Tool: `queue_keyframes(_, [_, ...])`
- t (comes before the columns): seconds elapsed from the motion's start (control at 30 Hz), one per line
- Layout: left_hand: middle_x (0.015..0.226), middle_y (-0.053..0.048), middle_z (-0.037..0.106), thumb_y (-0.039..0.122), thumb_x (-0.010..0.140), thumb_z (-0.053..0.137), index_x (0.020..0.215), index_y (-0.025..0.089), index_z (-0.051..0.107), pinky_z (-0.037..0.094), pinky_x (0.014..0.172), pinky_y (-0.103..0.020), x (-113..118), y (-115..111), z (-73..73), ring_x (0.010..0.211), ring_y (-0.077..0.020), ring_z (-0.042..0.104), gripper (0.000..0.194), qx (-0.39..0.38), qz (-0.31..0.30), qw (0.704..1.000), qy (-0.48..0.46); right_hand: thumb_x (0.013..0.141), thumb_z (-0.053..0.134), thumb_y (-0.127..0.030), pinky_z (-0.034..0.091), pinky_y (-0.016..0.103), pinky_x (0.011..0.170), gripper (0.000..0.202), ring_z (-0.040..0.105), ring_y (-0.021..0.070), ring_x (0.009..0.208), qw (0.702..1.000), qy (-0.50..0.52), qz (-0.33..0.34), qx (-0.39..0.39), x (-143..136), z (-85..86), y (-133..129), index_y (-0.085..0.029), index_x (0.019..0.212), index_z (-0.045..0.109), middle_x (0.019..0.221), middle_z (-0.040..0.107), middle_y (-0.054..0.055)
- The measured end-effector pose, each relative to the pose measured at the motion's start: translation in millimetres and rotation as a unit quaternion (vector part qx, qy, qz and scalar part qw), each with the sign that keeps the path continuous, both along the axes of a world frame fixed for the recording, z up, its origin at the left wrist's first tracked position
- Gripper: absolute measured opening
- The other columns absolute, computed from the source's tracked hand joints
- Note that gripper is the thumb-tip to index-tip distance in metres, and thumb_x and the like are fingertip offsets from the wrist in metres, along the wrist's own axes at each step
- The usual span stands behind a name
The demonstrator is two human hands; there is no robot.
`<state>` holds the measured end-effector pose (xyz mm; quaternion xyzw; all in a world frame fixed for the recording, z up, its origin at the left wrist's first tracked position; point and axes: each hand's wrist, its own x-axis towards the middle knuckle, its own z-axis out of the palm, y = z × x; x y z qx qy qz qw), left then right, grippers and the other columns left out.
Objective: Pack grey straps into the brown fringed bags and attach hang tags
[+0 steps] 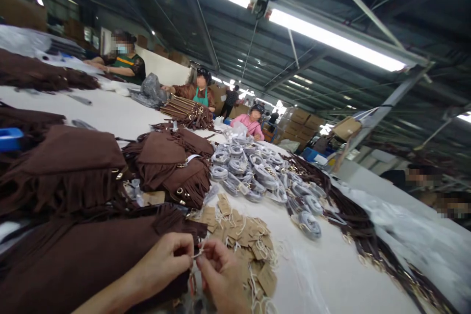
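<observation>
My left hand (164, 262) and my right hand (222, 272) meet low in the view, fingertips pinched on a thin pale string (197, 254) stretched between them. Beneath my left wrist lies a dark brown fringed bag (91, 250), its fringe reaching toward my fingers. Something small and reddish hangs just below the string, too blurred to name. Right beside my right hand is a heap of brown cardboard hang tags (239, 228) with white strings.
More brown fringed bags (55, 157) are piled to the left. Coiled straps in clear wrap (257, 167) lie beyond the tags. Long brown straps (353, 216) and plastic sheeting (408, 225) run along the right. Several co-workers (127, 61) are around the white table (305, 265).
</observation>
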<state>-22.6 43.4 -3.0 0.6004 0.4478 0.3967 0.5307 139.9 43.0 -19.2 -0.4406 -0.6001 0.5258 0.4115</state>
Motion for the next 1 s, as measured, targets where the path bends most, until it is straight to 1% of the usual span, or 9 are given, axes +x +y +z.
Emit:
queue_keyframes(0.13, [0.053, 0.003, 0.058, 0.024, 0.051, 0.056, 0.056, 0.018, 0.054, 0.034, 0.061, -0.026, -4, 2, 7.0, 0.058, -0.0143, 0.048, 0.009, -0.088, -0.065, 0.979, -0.173, 0.078, 0.070, -0.053, 0.040, 0.021, 0.048, 0.035, 0.049, 0.0107, 0.050, 0.997, -0.011, 0.069, -0.021, 2, 8.4, -5, -0.021, 0.088, 0.060, 0.066, 0.055, -0.004])
queue_keyframes(0.33, [0.071, -0.008, 0.073, 0.026, 0.055, 0.061, 0.063, 0.017, 0.051, 0.039, 0.067, -0.027, -12, 1, 11.8, 0.066, -0.0170, 0.060, 0.015, -0.145, -0.062, 0.958, -0.241, 0.088, 0.056, -0.035, 0.047, 0.028, 0.072, 0.025, 0.062, 0.0195, 0.082, 0.981, -0.119, 0.148, 0.032, 22, 27.4, -2, -0.021, 0.107, 0.065, 0.093, 0.069, 0.003])
queue_keyframes(0.4, [0.076, -0.010, 0.075, 0.025, 0.056, 0.062, 0.063, 0.017, 0.050, 0.039, 0.065, -0.026, -14, 2, 8.8, 0.064, -0.0156, 0.060, 0.016, -0.153, -0.063, 0.952, -0.258, 0.082, 0.058, -0.026, 0.046, 0.030, 0.074, 0.028, 0.062, 0.0224, 0.091, 0.968, -0.191, 0.157, 0.045, 32, 32.0, -2, -0.021, 0.109, 0.065, 0.101, 0.068, 0.004])
queue_keyframes(0.53, [0.089, -0.012, 0.076, 0.022, 0.057, 0.062, 0.064, 0.016, 0.050, 0.037, 0.059, -0.024, -16, 4, 4.5, 0.055, -0.0111, 0.057, 0.015, -0.164, -0.068, 0.942, -0.284, 0.063, 0.072, -0.017, 0.045, 0.032, 0.080, 0.059, 0.058, 0.0262, 0.101, 0.925, -0.338, 0.173, 0.030, 40, 40.3, -11, -0.023, 0.119, 0.059, 0.113, 0.063, 0.005])
queue_keyframes(0.63, [0.099, -0.015, 0.075, 0.020, 0.058, 0.062, 0.064, 0.015, 0.050, 0.035, 0.055, -0.023, -16, 4, 7.6, 0.050, -0.0084, 0.055, 0.015, -0.175, -0.066, 0.941, -0.282, 0.060, 0.073, -0.015, 0.042, 0.034, 0.088, 0.060, 0.055, 0.0271, 0.107, 0.907, -0.374, 0.191, 0.031, 37, 44.6, -20, -0.020, 0.118, 0.057, 0.118, 0.061, 0.007])
queue_keyframes(0.73, [0.100, -0.015, 0.075, 0.021, 0.057, 0.062, 0.063, 0.014, 0.052, 0.032, 0.049, -0.022, -16, 2, 13.6, 0.048, -0.0077, 0.055, 0.014, -0.176, -0.062, 0.948, -0.258, 0.068, 0.066, -0.016, 0.042, 0.033, 0.086, 0.039, 0.058, 0.0248, 0.099, 0.905, -0.385, 0.172, 0.058, 36, 40.0, -22, -0.020, 0.106, 0.061, 0.107, 0.064, 0.007])
queue_keyframes(0.83, [0.099, -0.012, 0.075, 0.021, 0.056, 0.060, 0.064, 0.013, 0.057, 0.029, 0.044, -0.020, -14, -1, 19.0, 0.045, -0.0067, 0.056, 0.012, -0.179, -0.061, 0.956, -0.224, 0.081, 0.054, -0.022, 0.042, 0.031, 0.072, 0.005, 0.058, 0.0204, 0.077, 0.916, -0.364, 0.144, 0.085, 42, 25.2, -14, -0.020, 0.081, 0.059, 0.079, 0.063, 0.003])
queue_keyframes(0.9, [0.093, -0.009, 0.075, 0.020, 0.057, 0.058, 0.067, 0.012, 0.062, 0.025, 0.042, -0.018, -14, -4, 21.1, 0.043, -0.0056, 0.056, 0.014, -0.176, -0.060, 0.964, -0.189, 0.086, 0.048, -0.029, 0.040, 0.028, 0.060, 0.015, 0.055, 0.0170, 0.063, 0.940, -0.306, 0.139, 0.049, 46, 14.6, -8, -0.021, 0.074, 0.052, 0.066, 0.058, 0.000])
queue_keyframes(1.0, [0.079, -0.003, 0.072, 0.023, 0.060, 0.060, 0.078, 0.012, 0.072, 0.024, 0.040, -0.017, -13, -7, 21.9, 0.041, -0.0046, 0.054, 0.024, -0.159, -0.069, 0.976, -0.131, 0.087, 0.046, -0.034, 0.034, 0.022, 0.043, 0.012, 0.046, 0.0133, 0.048, 0.966, -0.210, 0.137, -0.057, 46, 7.4, -4, -0.023, 0.082, 0.046, 0.058, 0.050, -0.006])
